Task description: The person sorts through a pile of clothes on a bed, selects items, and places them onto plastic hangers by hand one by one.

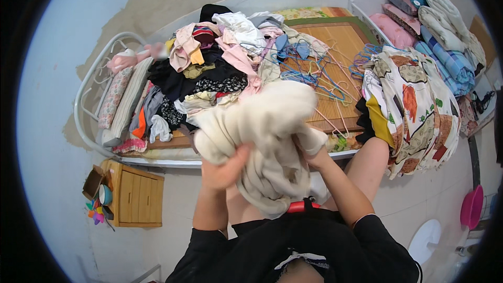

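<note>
A bunched cream garment (272,120), soft and thick, is held up in front of my lap, its upper part smeared by motion. My left hand (228,170) grips its left side, the thumb lying over the cloth. On the other side my right hand (314,158) is closed on the garment, with most of its fingers hidden by folds. Just beyond, a large heap of mixed clothes (209,76) covers the left and middle of the bed. Tangled wire hangers (327,81) in blue, white and pink lie right of the heap.
The bed has a bamboo mat (335,36) and a white metal frame (78,102). Patterned cloth (414,110) drapes over its right end, near stacked pillows and bedding (445,36). A wooden cabinet (139,196) stands at left, a white round stool (425,238) and pink basin (472,207) at right.
</note>
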{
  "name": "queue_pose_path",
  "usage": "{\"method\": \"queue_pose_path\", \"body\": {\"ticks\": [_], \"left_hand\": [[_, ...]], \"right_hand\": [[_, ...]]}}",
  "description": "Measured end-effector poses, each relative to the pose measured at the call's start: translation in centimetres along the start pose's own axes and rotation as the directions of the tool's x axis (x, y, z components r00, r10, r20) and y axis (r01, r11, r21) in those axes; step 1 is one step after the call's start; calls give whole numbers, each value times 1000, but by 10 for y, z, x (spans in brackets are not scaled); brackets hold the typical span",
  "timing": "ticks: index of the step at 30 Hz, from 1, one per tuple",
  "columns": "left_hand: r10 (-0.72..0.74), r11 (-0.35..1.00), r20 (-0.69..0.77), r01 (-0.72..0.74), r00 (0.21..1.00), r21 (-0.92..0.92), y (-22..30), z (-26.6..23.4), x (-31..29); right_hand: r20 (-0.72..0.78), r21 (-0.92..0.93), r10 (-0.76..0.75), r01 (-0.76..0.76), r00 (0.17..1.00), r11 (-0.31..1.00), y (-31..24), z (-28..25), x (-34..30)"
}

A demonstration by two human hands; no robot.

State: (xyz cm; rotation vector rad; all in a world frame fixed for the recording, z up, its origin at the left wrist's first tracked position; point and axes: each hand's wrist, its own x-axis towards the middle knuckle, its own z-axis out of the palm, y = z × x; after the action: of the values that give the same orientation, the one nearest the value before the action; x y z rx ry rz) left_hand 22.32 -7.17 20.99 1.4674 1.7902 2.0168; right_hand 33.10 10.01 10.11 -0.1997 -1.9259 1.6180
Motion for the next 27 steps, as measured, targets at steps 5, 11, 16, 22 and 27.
{"method": "queue_pose_path", "body": {"ticks": [5, 11, 16, 22, 27], "left_hand": [[12, 948, -145, 35, 989, 317, -58, -27, 65], [-320, 706, -287, 429, 903, 564, -226, -86, 40], [-134, 694, -19, 107, 991, 712, -235, 23, -45], [-323, 537, 114, 83, 940, 839, -244, 47, -52], [-320, 512, 153, 35, 935, 858, -244, 46, -54]], "right_hand": [[-246, 378, 215, -110, 945, 919, 40, -10, 18], [-165, 169, 190, -162, 968, 972, 128, -54, 31], [-428, -715, -41, -310, 903, 626, 162, -124, 39], [-437, -848, -45, -394, 898, 355, 188, -157, 58], [-382, -833, -239, -221, 893, 507, 186, -163, 68]]}}
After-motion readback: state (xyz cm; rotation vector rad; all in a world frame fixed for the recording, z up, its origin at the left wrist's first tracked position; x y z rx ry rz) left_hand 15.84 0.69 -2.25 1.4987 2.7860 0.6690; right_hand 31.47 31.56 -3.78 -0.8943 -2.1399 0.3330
